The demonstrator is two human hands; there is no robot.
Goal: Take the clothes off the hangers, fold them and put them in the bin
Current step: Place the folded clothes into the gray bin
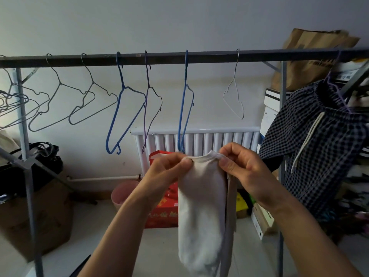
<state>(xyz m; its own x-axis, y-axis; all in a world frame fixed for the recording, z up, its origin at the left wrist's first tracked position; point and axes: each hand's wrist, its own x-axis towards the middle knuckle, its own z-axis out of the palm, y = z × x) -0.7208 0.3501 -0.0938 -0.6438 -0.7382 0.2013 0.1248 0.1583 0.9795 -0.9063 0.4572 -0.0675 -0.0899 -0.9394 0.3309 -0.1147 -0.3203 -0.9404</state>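
Note:
A white sock-like garment (201,212) hangs straight down in front of me. My left hand (169,168) pinches its top edge on the left and my right hand (239,164) pinches it on the right. A grey strip of cloth (229,226) dangles behind its right side. Above runs a dark rail (209,55) with several bare wire hangers, among them a blue hanger (185,100) just above my hands. At the right a dark checked garment (319,148) with a white drawstring hangs on a purple hanger (337,90). A pink bin (121,192) stands on the floor, lower left of my hands.
The rack's grey uprights (30,176) stand left and right. A cardboard box (40,212) with dark things sits at the left. A white radiator (199,138) and a red bag (163,206) lie behind my hands. Boxes (269,116) and clutter are stacked at the right.

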